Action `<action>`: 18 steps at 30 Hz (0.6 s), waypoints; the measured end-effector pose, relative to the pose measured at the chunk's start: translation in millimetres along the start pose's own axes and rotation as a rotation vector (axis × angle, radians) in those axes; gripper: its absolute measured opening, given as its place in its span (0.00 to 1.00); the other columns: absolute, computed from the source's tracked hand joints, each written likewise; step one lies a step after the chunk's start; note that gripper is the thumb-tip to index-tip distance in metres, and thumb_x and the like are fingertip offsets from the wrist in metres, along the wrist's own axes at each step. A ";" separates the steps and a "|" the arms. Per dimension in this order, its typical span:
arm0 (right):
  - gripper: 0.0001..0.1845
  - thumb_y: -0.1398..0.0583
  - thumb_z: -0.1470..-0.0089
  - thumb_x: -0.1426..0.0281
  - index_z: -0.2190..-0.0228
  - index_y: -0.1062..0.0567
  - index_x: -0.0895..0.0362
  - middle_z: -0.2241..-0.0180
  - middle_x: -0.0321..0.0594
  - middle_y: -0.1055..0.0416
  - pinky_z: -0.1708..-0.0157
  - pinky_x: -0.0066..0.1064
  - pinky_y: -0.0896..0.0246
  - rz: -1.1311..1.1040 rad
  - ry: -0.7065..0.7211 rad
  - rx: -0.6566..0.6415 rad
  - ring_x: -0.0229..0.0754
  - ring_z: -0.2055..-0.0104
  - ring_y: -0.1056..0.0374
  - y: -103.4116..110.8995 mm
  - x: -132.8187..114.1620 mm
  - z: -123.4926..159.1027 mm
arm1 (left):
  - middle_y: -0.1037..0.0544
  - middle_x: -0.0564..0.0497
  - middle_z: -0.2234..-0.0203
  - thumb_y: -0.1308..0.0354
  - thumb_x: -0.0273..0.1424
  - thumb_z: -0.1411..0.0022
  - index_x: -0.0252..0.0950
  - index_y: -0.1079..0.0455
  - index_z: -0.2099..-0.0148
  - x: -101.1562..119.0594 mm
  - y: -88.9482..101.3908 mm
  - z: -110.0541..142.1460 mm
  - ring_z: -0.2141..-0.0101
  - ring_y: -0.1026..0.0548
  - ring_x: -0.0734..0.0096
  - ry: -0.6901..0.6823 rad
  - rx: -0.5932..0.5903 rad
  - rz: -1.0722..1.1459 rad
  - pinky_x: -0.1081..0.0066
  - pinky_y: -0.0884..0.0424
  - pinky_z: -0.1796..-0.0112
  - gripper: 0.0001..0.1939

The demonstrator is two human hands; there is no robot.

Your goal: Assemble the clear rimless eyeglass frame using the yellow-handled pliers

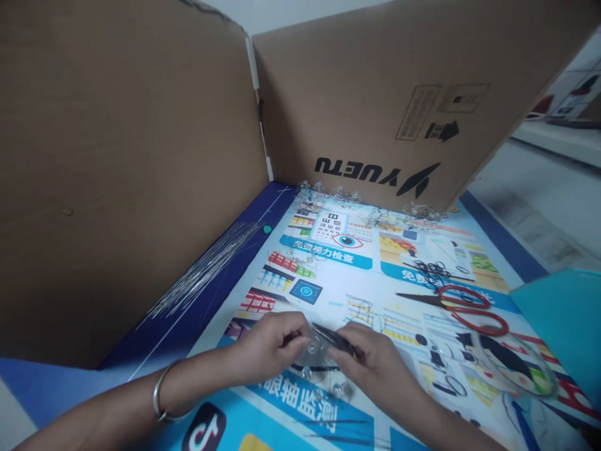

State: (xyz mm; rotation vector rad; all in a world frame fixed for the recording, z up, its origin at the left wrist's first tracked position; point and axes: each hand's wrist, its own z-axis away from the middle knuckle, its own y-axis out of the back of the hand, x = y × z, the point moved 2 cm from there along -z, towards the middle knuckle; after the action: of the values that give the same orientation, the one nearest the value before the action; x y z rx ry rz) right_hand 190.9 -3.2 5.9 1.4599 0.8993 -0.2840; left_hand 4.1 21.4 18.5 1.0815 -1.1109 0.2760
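Right over the near part of the printed tabletop [328, 291], two bare hands work close together. The left hand [279, 346], a silver bangle [157, 396] on its wrist, has thumb and forefinger pinched together on a clear piece [312, 348] with small rounded parts, though its exact shape is blurred. The right hand [369, 357] is wrapped around slim black pliers [332, 339], their nose pointing toward the left fingertips; whether the jaws are apart or together I cannot tell. So the clear piece sits between the two hands, toward the tabletop's near edge. Just below them lie more clear rounded bits [339, 393] and, nearer that edge, some thin dark rods [335, 424].

Along the left edge runs a loose bundle of thin straight wires [201, 272], with a small green object [267, 230] just beyond its far end. Clear wiry pieces [338, 193] are strewn along the far edge, at the foot of a cardboard panel [366, 94] (its YUETU lettering stands upside down). Toward the right edge lie red-handled scissors [469, 305], partly open, beside a tangle of black loops [429, 270]; a turquoise item [563, 313] rests at that edge.
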 end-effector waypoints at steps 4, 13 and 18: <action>0.12 0.43 0.48 0.70 0.81 0.37 0.56 0.79 0.31 0.38 0.77 0.25 0.47 -0.028 0.002 0.003 0.35 0.76 0.39 -4.5 2.0 2.3 | 0.33 0.55 0.79 0.52 0.20 0.47 0.34 0.37 0.74 1.5 -2.4 2.3 0.77 0.38 0.78 -0.100 0.016 -0.183 0.77 0.46 0.75 0.06; 0.11 0.45 0.47 0.68 0.80 0.37 0.56 0.78 0.33 0.38 0.75 0.26 0.48 -0.046 0.006 0.021 0.36 0.75 0.39 -5.8 -0.9 2.4 | 0.37 0.57 0.83 0.51 0.21 0.49 0.35 0.41 0.75 0.2 -9.2 6.8 0.81 0.40 0.79 -0.099 0.118 -0.349 0.76 0.50 0.78 0.06; 0.12 0.47 0.47 0.65 0.80 0.38 0.55 0.80 0.31 0.39 0.78 0.25 0.50 -0.081 -0.162 -0.021 0.36 0.77 0.41 -4.8 4.2 3.3 | 0.35 0.56 0.81 0.51 0.24 0.44 0.34 0.37 0.72 0.6 -4.9 7.5 0.79 0.38 0.78 -0.075 0.217 -0.202 0.77 0.45 0.76 0.06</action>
State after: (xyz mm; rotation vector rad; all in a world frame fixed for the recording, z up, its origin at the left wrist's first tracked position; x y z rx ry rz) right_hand 191.6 -5.5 -0.8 1.3619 0.8293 -0.4452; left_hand 3.2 12.7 16.5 1.3963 -1.0453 0.1998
